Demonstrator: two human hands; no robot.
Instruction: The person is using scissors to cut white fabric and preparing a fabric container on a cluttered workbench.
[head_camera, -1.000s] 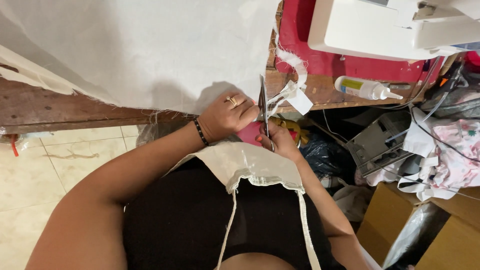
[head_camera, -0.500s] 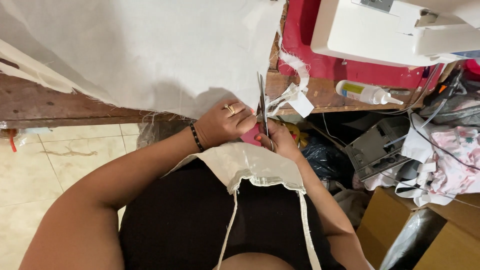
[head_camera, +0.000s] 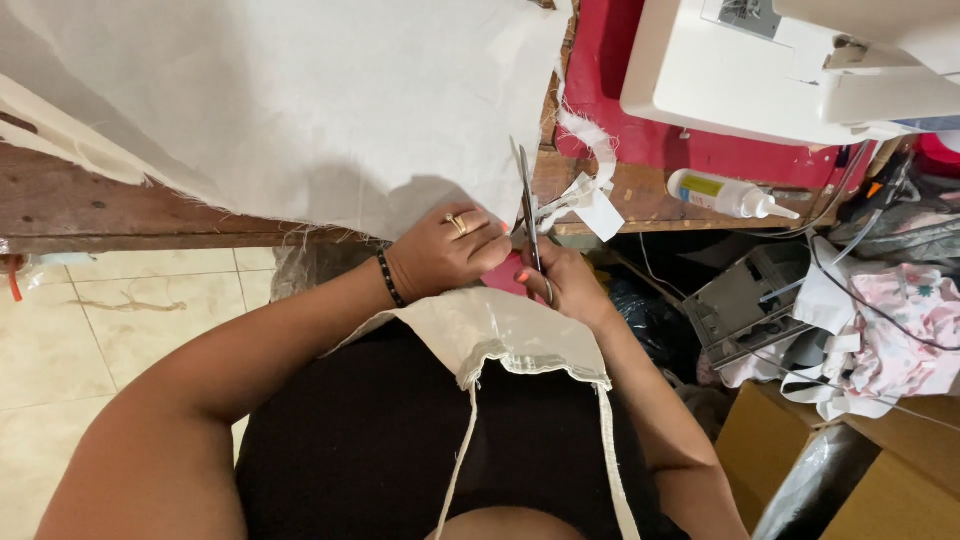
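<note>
While the scissors (head_camera: 528, 215) are gripped in the right hand (head_camera: 568, 285), blades pointing far toward the desk (head_camera: 150, 205), a cream fabric piece (head_camera: 500, 335) is pinched by the left hand (head_camera: 445, 255) at the near edge. Both hands are held close together, touching. A white sewing machine (head_camera: 760, 60) is seen far right.

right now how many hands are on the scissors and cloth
2. The left hand pinches the cream cloth beside the blades; the right hand grips the scissors. Both are the person's own, and no others show.
</note>
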